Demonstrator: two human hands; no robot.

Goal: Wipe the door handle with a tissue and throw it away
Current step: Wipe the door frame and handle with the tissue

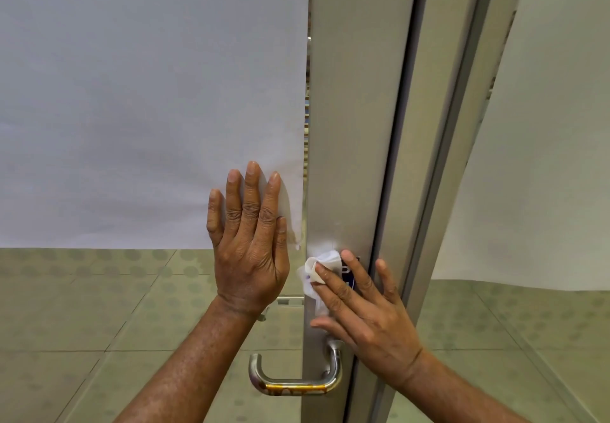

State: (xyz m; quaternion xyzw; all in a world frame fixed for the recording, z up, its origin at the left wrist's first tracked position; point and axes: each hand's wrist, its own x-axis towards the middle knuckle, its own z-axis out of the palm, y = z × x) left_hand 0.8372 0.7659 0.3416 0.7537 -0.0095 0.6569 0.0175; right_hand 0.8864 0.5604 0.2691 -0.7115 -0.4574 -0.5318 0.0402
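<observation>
A metal lever door handle [290, 383] with a yellow-brown smear along its underside sticks out to the left from the grey door frame [350, 125]. My right hand [366, 317] presses a crumpled white tissue [317, 274] flat against the frame just above the handle, fingers spread over a small dark plate [349, 275]. My left hand [251, 241] lies flat, fingers together, on the glass panel to the left of the frame, holding nothing.
White paper [148, 92] covers the upper glass on the left, and more white paper [544, 158] covers the right panel. A tiled floor [99, 307] shows through the lower glass. A second frame post [455, 125] stands to the right of the door edge.
</observation>
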